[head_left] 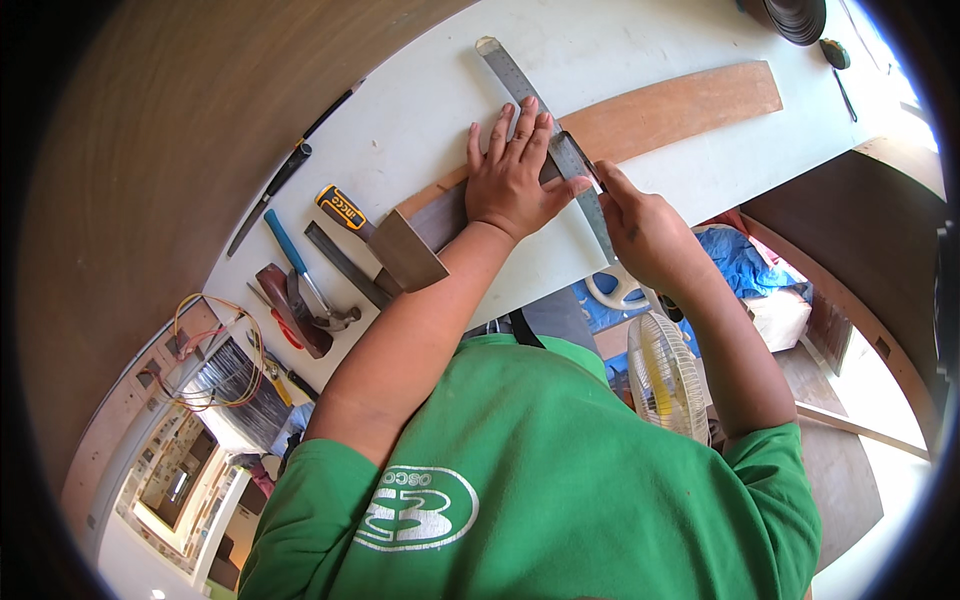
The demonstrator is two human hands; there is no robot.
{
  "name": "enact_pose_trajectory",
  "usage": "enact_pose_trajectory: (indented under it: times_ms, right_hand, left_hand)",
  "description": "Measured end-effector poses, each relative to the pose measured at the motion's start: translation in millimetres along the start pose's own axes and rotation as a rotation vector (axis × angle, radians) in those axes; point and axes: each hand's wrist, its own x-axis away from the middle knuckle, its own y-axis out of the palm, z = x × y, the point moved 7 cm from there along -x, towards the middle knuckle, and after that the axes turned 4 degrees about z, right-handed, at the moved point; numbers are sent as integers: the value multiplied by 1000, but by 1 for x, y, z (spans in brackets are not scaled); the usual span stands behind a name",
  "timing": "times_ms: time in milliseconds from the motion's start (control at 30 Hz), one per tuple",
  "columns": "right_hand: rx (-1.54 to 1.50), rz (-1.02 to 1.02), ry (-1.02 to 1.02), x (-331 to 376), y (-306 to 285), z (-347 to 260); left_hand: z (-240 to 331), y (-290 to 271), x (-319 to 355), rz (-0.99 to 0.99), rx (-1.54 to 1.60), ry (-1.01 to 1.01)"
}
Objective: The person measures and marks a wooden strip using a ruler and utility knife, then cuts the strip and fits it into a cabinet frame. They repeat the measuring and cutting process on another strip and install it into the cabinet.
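Observation:
My left hand (515,178) lies flat with its fingers apart, pressing on a wood strip and on the edge of a steel ruler (510,75). The ruler slants across the long, light brown wood strip (685,108). My right hand (642,228) is closed round a slim dark tool (583,158), held against the ruler; its shape suggests a knife, but the fingers hide most of it. A darker strip (440,218) shows left of my left hand. Beside my left forearm, a scraper with a yellow and black handle (342,208) has its wide blade (408,250) partly over that strip.
Along the white table's (420,110) left side lie a blue-handled hammer (287,245), a wooden hand plane (290,310), a flat dark bar (345,262) and a black-handled knife (285,172). A tape measure (834,54) lies far right. A fan (665,375) stands below the near edge.

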Motion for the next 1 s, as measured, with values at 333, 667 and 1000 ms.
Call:
enact_pose_trajectory:
  times_ms: [333,667,1000]
  right_hand:
    - [0,72,-100,5,0,1]
    - [31,23,-51,11,-1,3]
    - [51,-10,-36,21,-6,7]
  left_hand:
    - [-1,0,0,24,1,14]
    - [-1,0,0,39,18,14]
    - [0,-2,1,81,28,32]
